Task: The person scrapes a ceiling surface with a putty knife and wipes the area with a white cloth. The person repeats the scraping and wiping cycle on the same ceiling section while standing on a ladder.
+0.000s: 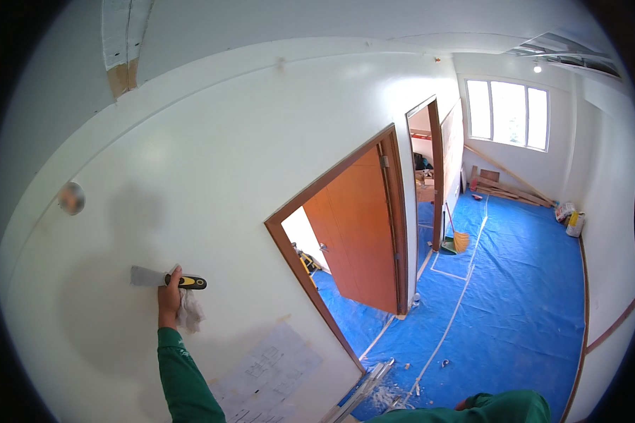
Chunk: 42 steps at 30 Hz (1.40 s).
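Observation:
My left hand (pixel 171 292) grips a putty knife (pixel 189 282) with a black and yellow handle; its metal blade (pixel 144 277) points left, on or very close to the white wall (pixel 106 317). A crumpled white cloth (pixel 190 314) hangs from the same hand, below the handle. Of my right hand (pixel 461 405), only a small piece of skin shows at the bottom edge beside the green sleeve, and its fingers are hidden. A paper drawing (pixel 271 359) is on the wall below and right of my left hand.
An open door (pixel 353 233) and another doorway (pixel 436 169) are along the wall. Blue sheeting (pixel 515 296) covers the floor, with metal strips (pixel 363 388) near me, a broom (pixel 459 240) and dustpan, boards (pixel 511 190) and sacks (pixel 573 224). A window (pixel 508 113) is at the far end.

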Each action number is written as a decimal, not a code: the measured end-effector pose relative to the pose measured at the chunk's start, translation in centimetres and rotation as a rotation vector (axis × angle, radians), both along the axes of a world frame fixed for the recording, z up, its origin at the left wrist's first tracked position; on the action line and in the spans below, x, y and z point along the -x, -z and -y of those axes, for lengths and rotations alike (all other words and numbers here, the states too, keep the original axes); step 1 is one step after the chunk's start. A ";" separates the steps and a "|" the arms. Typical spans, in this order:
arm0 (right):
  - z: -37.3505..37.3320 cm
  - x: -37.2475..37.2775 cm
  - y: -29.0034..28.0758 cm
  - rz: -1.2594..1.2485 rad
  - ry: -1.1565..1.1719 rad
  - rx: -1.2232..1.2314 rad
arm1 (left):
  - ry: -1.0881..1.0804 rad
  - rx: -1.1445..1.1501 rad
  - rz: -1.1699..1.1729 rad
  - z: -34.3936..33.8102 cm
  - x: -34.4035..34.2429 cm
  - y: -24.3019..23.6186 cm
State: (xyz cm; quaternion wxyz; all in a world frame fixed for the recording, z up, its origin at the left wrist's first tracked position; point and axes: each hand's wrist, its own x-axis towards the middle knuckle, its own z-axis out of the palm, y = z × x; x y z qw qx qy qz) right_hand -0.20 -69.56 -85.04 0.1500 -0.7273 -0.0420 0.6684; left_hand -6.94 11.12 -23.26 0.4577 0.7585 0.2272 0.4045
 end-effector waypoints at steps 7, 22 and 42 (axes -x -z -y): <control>4.5 -3.6 -5.5 -0.345 0.062 -0.017 | -0.014 -0.085 -0.052 -0.3 0.3 -0.3; -31.8 -13.1 -45.9 0.168 0.523 -1.567 | -0.094 -0.117 -0.119 -1.7 0.2 0.8; -63.7 -9.2 -87.3 0.307 0.258 -1.928 | -0.106 0.078 -0.092 0.0 -0.1 -0.5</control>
